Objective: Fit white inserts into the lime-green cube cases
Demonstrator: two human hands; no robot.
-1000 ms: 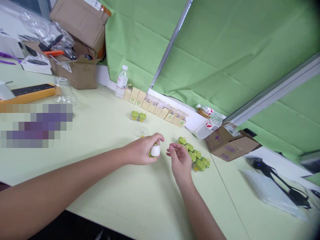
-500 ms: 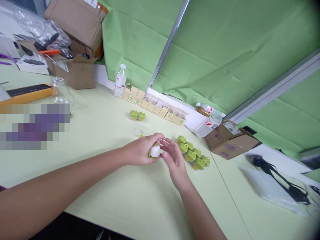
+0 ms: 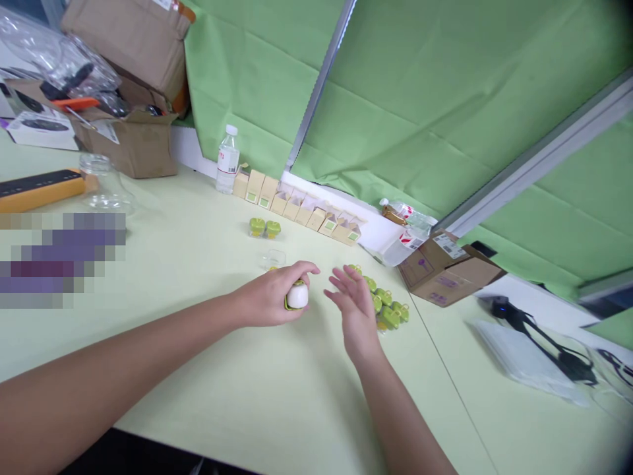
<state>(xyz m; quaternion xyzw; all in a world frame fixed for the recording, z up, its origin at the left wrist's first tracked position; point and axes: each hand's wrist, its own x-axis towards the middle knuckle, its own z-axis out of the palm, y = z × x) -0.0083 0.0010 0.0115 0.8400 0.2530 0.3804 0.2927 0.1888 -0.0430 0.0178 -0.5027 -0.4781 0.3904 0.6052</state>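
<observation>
The left hand [image 3: 270, 300] is closed around a small white and green plastic gadget [image 3: 297, 296] just above the pale green desk [image 3: 277, 396], while the right hand [image 3: 353, 307] is open and empty beside it, near a cluster of green plastic pieces [image 3: 388, 310]. To do this well, I judge the left grip should be firm and steady. The open brown cardboard box [image 3: 128, 142] at the back holds clear plastic bags, and the clear glass jar [image 3: 101, 181] looks empty.

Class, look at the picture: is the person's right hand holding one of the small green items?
No: the right hand is open with fingers spread, empty, beside the green items, while the left hand grips a white-and-green piece.
</observation>
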